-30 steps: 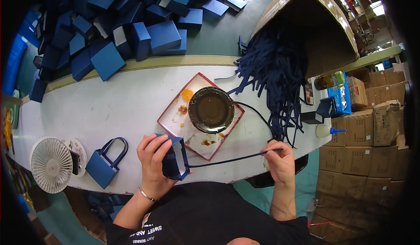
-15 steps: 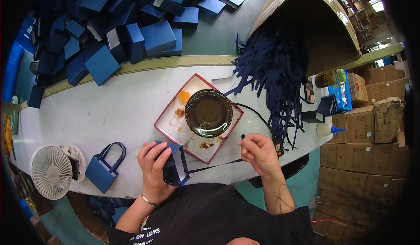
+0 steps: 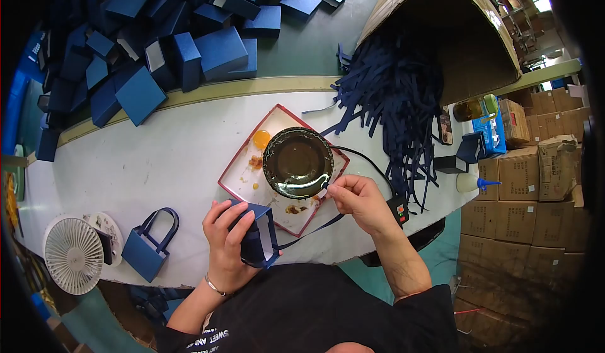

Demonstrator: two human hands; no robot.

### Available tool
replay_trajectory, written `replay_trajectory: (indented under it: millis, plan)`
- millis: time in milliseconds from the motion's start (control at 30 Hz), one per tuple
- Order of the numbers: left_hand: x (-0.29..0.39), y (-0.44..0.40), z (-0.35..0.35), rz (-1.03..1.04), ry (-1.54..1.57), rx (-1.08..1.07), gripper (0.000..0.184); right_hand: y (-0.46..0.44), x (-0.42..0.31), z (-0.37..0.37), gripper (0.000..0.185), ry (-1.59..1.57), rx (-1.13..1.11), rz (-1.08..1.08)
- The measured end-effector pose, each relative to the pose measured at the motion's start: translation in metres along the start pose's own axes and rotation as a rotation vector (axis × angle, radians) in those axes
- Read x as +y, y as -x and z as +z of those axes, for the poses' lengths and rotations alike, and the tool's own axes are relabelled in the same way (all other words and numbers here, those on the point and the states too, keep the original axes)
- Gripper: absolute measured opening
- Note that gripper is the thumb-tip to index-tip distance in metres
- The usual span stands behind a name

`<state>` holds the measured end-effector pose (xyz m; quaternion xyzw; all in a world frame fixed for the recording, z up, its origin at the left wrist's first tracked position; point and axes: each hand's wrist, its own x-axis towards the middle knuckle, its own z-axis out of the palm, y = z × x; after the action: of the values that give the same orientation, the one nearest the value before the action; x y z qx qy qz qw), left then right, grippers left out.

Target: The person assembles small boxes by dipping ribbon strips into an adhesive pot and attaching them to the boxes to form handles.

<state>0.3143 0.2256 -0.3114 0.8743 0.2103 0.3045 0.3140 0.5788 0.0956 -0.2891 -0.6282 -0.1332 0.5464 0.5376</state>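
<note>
My left hand [image 3: 228, 246] is wrapped round a small blue box [image 3: 255, 243] whose open side faces right. A dark blue ribbon [image 3: 310, 234] runs from the box's edge in a slack curve towards my right hand [image 3: 356, 200]. Thumb and forefinger of that hand pinch the ribbon's end at the lower right rim of a round dark pot [image 3: 298, 163]. Brown liquid fills the pot, which stands on a red-edged tray [image 3: 234, 170] with orange and brown spots. Whether the ribbon's tip touches the liquid is too small to tell.
A finished blue bag [image 3: 146, 249] and a white fan [image 3: 74, 253] are at the left. Many blue boxes [image 3: 142, 96] lie behind. Ribbons [image 3: 394, 95] spill from a cardboard carton [image 3: 485, 51]. A glue bottle [image 3: 467, 183] and a controller [image 3: 399, 209] are at the right.
My right hand has moved left and away from my body to the pot's rim with the ribbon end. The ribbon, taut before, now hangs slack. My left hand still holds the box.
</note>
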Motion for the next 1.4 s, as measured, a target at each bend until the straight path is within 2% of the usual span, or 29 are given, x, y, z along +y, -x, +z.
replay_trajectory:
  millis: [767, 967, 1100, 1133, 1267, 1400]
  plan:
    - [0.002, -0.003, -0.001, 0.000, -0.004, -0.008, 0.089, -0.004, 0.005, 0.000, 0.021, 0.018, 0.054, 0.029]
    - [0.005, -0.008, -0.002, 0.050, 0.032, 0.012, 0.088, 0.039, -0.013, 0.028, 0.014, 0.169, 0.071, -0.102]
    - [0.012, -0.011, 0.002, 0.085, 0.069, 0.029, 0.089, 0.065, -0.022, 0.060, 0.013, 0.293, -0.010, -0.131]
    - [0.015, -0.011, 0.002, 0.094, 0.060, 0.045, 0.086, 0.066, -0.024, 0.065, 0.014, 0.408, -0.027, -0.217]
    - [0.020, -0.009, 0.001, 0.136, -0.003, 0.048, 0.073, 0.065, -0.033, 0.077, 0.016, 0.582, -0.035, -0.300]
    - [0.020, -0.005, 0.000, 0.173, -0.041, 0.049, 0.068, 0.060, -0.027, 0.082, 0.011, 0.561, -0.010, -0.366]
